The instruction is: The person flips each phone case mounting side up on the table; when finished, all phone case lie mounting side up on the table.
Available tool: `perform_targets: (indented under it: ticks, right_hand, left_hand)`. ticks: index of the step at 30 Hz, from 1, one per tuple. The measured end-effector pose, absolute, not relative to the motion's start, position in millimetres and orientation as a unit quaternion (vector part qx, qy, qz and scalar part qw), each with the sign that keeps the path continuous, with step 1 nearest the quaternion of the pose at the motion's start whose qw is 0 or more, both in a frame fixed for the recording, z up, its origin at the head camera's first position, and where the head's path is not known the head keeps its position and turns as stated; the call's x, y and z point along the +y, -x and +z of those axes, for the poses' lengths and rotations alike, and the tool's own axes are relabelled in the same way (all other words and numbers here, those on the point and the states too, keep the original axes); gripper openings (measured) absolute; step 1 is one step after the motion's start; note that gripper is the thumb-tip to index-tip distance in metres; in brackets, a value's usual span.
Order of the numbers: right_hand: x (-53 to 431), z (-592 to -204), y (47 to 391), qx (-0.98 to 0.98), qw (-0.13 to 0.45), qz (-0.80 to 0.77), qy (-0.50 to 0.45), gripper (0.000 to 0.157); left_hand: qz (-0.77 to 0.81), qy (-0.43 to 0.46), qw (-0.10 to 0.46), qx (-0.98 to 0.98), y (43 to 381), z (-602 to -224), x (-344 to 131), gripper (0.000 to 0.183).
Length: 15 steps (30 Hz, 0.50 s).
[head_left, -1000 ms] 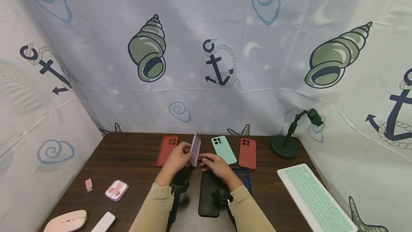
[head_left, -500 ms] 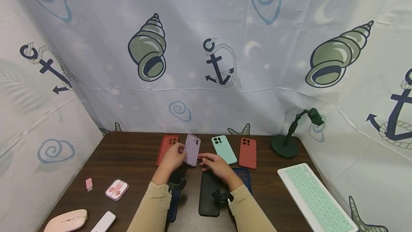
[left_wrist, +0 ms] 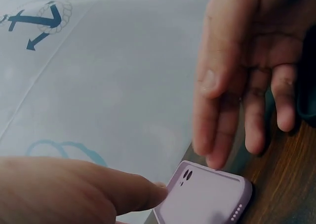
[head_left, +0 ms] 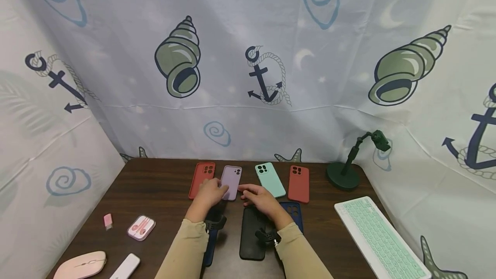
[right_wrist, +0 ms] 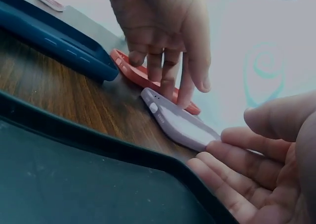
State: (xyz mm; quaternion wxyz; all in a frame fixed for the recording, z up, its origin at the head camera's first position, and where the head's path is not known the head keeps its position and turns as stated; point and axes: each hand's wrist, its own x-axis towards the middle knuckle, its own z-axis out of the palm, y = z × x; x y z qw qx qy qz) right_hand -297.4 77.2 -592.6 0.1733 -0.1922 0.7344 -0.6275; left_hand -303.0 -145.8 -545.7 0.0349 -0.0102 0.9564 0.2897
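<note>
A lilac phone case [head_left: 231,183] lies hollow side up on the dark wooden table [head_left: 162,193]. My left hand [head_left: 209,193] hangs over its left edge, fingers loosely bent; in the left wrist view the thumb [left_wrist: 143,192] is at the rim. At the lower right edge is my right hand [head_left: 260,200], fingers relaxed, the tips close to the case [right_wrist: 180,122]; whether they touch it I cannot tell. A red case [head_left: 201,178] lies just left of the lilac one, partly behind my left hand. Neither hand visibly grips anything.
Right of my hands lie a mint case [head_left: 270,180] and another red case [head_left: 299,184]. Below are a black case [head_left: 252,240] and blue cases [head_left: 210,246], partly under my forearms. A green lamp [head_left: 342,175] and a keyboard [head_left: 381,236] stand right; a mouse [head_left: 80,265] lies left.
The lilac case was upright on its edge, then tilted down with my left hand, and now lies flat. My left hand has lowered and loosened; the right has stayed put.
</note>
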Motion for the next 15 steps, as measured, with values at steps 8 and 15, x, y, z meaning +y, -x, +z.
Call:
perform_targets:
  ticks: [8, 15]
  right_hand:
    - [85.5, -558.4, 296.2, 0.8, 0.1, -0.54, 0.241, 0.047]
    - [114.7, -534.0, 289.1, 0.825, 0.049, -0.531, 0.189, 0.037]
  left_hand:
    - [0.374, -0.062, -0.082, 0.922, 299.8, -526.1, -124.4, 0.035]
    - [0.487, -0.112, -0.075, 0.863, 282.0, -510.1, -92.0, 0.029]
